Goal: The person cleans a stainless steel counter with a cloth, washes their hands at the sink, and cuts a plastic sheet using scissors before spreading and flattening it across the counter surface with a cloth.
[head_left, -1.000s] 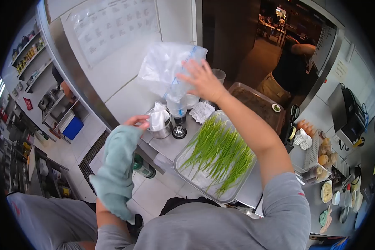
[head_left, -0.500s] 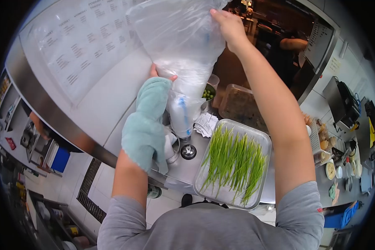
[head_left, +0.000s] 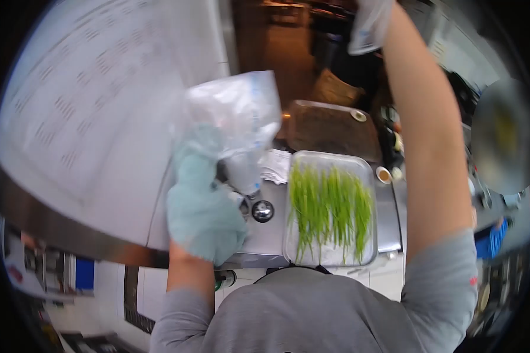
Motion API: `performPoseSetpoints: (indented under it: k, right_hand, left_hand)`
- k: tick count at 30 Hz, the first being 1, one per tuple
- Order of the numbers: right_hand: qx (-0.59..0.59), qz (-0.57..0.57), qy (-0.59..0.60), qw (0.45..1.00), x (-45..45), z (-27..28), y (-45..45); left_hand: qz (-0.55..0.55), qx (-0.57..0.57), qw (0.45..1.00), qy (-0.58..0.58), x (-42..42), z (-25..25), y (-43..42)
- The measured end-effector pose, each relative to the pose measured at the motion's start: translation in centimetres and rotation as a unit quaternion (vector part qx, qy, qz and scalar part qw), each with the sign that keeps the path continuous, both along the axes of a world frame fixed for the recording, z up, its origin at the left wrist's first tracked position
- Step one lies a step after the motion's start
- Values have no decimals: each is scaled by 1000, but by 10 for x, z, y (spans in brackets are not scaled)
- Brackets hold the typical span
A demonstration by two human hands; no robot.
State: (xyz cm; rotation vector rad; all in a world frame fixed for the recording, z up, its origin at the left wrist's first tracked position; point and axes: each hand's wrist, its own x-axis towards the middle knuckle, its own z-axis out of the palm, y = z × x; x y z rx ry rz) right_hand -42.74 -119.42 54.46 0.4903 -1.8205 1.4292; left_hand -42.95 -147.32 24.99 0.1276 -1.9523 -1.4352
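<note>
My right hand, partly cut off by the top edge, holds a piece of clear plastic bag (head_left: pixel 371 26) up and away from the roll. A teal cloth (head_left: pixel 203 194) covers my left forearm (head_left: pixel 189 270) and wrist. My left hand is at the roll of plastic bags (head_left: pixel 244 167), its fingers hidden by plastic and blur. Loose crumpled plastic (head_left: pixel 235 106) billows from the roll's top. Below the roll sits a silver call bell (head_left: pixel 262 211). To its right, long green stalks (head_left: pixel 330 209) lie in rows in a clear tray (head_left: pixel 330 259).
Beyond the stalks stands a dark-looking container (head_left: pixel 333 129). White paper slips (head_left: pixel 275 166) lie beside the roll. A small cup (head_left: pixel 383 175) stands right of the tray. On the left, a slanted panel (head_left: pixel 100 194) carries printed sheets (head_left: pixel 70 106).
My right hand has moved up and right, carrying a separate piece of plastic off the roll. The plastic above the roll has sunk and crumpled toward my left hand. The view has shifted.
</note>
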Motion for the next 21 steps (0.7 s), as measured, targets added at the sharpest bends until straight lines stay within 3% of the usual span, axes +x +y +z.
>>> performPoseSetpoints:
  k: [2, 5, 6, 8, 9, 11, 13, 14, 15, 16, 17, 19, 21]
  right_hand:
    - [112, -4, -24, 993, 32, -47, -6]
    - [208, 98, -150, 962, 99, -133, 12]
    - [211, 145, -216, 942, 122, -163, 24]
    - [167, 226, -358, 890, 164, -224, 44]
    - [126, 248, -428, 860, 182, -259, 50]
    - [57, 270, -547, 790, 210, -329, 50]
    - [48, 290, -616, 731, 234, -393, 37]
    - [101, 313, -592, 736, 245, -415, 34]
    - [46, 289, -617, 730, 274, -427, 28]
    - [-12, 266, -639, 722, 296, -435, 32]
    - [72, 215, -588, 777, 309, -435, 52]
    - [255, 110, -472, 837, 334, -419, 98]
    - [-22, 68, -455, 888, 368, -384, 175]
  left_hand:
    - [-27, 31, 999, 10, 51, 10, 0]
    - [-136, 43, 990, -20, 125, 17, -19]
    - [-282, 4, 960, 3, 130, 10, -30]
    - [-583, -35, 811, 8, 142, -6, -52]
    - [-644, -105, 754, -75, 159, 19, -30]
    - [-702, 30, 706, -90, 174, 3, 10]
    - [-610, -121, 780, 68, 227, 20, 94]
    - [-613, -186, 758, 122, 240, 21, 122]
    - [-611, -243, 731, 179, 253, 22, 151]
    - [-659, -295, 660, 207, 253, 14, 173]
    - [-695, -344, 586, 238, 257, 7, 191]
    - [-708, -291, 615, 189, 261, -1, 218]
    - [-638, -250, 729, -11, 261, -24, 232]
